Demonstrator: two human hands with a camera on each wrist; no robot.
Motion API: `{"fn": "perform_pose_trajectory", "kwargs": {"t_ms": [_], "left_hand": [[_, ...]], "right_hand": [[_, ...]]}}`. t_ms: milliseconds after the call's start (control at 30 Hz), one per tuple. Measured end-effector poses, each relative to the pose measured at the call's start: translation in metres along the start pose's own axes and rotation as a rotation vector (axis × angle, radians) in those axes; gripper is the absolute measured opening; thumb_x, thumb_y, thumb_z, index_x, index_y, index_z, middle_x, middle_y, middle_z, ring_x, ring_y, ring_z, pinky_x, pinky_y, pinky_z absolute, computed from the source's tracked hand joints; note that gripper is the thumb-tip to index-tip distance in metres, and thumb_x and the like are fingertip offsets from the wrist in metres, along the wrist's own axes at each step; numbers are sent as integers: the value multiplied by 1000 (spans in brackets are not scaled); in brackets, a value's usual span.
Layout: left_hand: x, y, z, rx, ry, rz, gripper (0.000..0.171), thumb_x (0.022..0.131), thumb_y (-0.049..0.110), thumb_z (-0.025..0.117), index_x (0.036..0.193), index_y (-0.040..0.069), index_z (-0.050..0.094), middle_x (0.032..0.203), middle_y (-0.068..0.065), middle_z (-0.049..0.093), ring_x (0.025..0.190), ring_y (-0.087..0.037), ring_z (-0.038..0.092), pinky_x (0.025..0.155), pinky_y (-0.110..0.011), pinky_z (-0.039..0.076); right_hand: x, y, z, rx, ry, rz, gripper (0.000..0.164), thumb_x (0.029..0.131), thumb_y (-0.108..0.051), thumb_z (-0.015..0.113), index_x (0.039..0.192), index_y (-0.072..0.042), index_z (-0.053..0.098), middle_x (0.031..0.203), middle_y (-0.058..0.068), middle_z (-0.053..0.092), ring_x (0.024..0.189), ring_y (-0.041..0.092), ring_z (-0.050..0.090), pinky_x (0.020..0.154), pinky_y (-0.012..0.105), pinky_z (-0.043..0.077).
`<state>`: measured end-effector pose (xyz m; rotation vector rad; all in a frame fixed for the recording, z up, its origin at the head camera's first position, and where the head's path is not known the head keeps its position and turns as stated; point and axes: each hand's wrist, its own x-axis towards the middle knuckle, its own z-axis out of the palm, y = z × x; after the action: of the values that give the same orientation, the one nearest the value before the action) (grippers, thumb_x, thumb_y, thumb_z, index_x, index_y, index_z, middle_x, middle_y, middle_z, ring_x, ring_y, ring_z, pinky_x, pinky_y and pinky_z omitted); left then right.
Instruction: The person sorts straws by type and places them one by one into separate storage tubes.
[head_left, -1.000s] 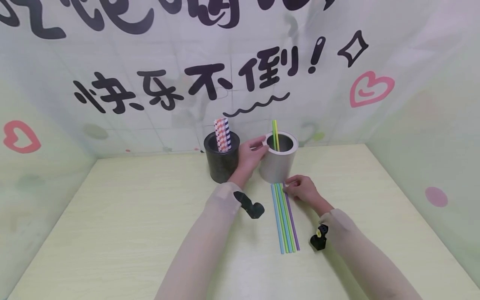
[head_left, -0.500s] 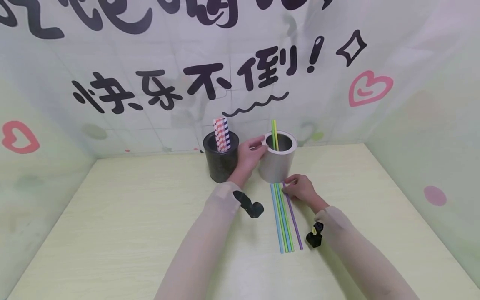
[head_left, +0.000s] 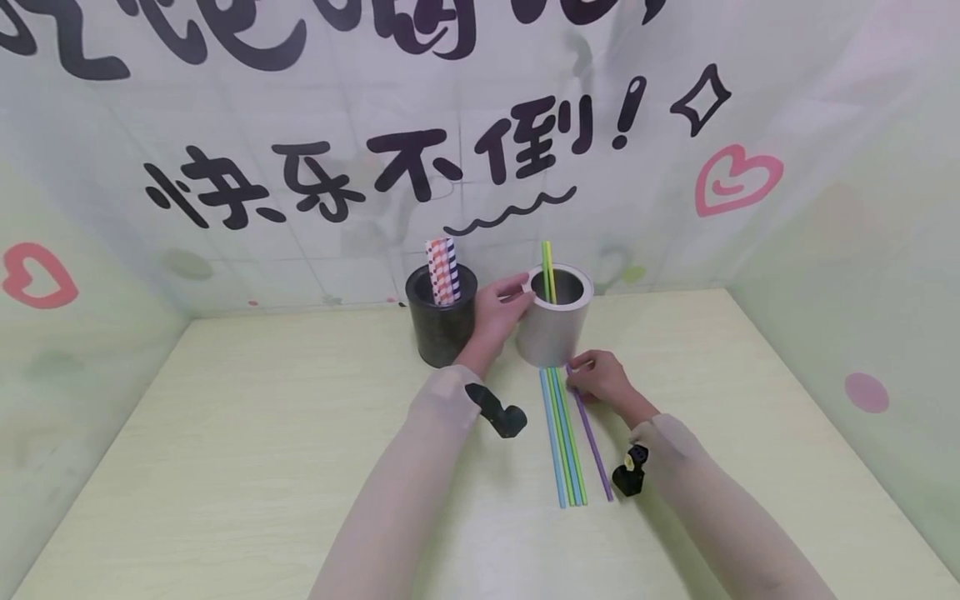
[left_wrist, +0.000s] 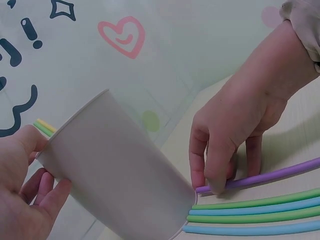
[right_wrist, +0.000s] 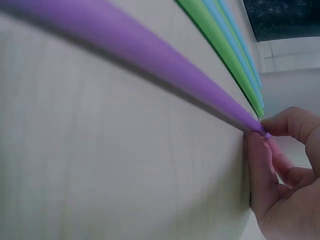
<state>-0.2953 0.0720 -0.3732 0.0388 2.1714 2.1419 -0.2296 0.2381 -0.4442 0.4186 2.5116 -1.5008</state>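
My left hand (head_left: pixel 501 314) holds the silver-grey cup (head_left: pixel 553 333) at its left side, fingertips near the rim. The cup stands upright with a green straw (head_left: pixel 546 265) and a yellow straw (head_left: pixel 551 271) inside. In front of the cup, my right hand (head_left: pixel 604 377) pinches the upper end of a purple straw (head_left: pixel 592 437) between thumb and fingertips. In the right wrist view the purple straw (right_wrist: pixel 165 62) runs slantwise along the table. Left of it, several green and blue straws (head_left: pixel 564 442) lie side by side, their far ends close to the cup's base.
A black cup (head_left: pixel 442 333) with several patterned paper straws (head_left: pixel 444 271) stands left of my left hand. Behind is a wall banner (head_left: pixel 315 250) with dark lettering. The pale wood table (head_left: pixel 262 450) extends on both sides.
The purple straw has swung away from the row; its near end has moved right and now lies at a slant. My right hand has barely shifted. My left hand stays on the silver-grey cup.
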Motion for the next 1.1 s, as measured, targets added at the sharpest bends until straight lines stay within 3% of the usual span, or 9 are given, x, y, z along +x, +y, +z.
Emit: {"fn": "perform_pose_trajectory", "kwargs": {"t_ms": [233, 533, 833, 1100], "left_hand": [[-1, 0, 0, -2, -3, -5, 36, 83, 7, 64, 118, 9, 62, 115, -9, 58, 102, -18, 56, 78, -23, 53], [-1, 1, 0, -1, -5, -8, 36, 83, 7, 64, 118, 9, 62, 116, -9, 58, 103, -18, 56, 79, -23, 53], [0, 1, 0, 2, -7, -11, 35, 83, 8, 64, 118, 10, 62, 115, -9, 58, 102, -18, 57, 77, -22, 53], [0, 1, 0, 8, -4, -8, 35, 83, 7, 64, 118, 9, 62, 114, -9, 58, 101, -18, 57, 77, -22, 53]], "right_hand": [[1, -1, -8, 23, -29, 10, 30, 84, -8, 62, 110, 6, 56, 91, 17, 61, 69, 18, 58, 56, 28, 54], [-1, -7, -20, 79, -43, -21, 33, 83, -5, 60, 112, 8, 55, 90, 19, 62, 66, 16, 59, 57, 31, 56], [-4, -24, -40, 134, -51, -93, 35, 85, -5, 57, 117, 8, 50, 94, 15, 58, 91, 33, 59, 68, 36, 57], [-10, -42, -56, 154, -37, -176, 36, 85, -4, 57, 118, 8, 49, 91, 13, 59, 81, 22, 61, 67, 38, 57]]}}
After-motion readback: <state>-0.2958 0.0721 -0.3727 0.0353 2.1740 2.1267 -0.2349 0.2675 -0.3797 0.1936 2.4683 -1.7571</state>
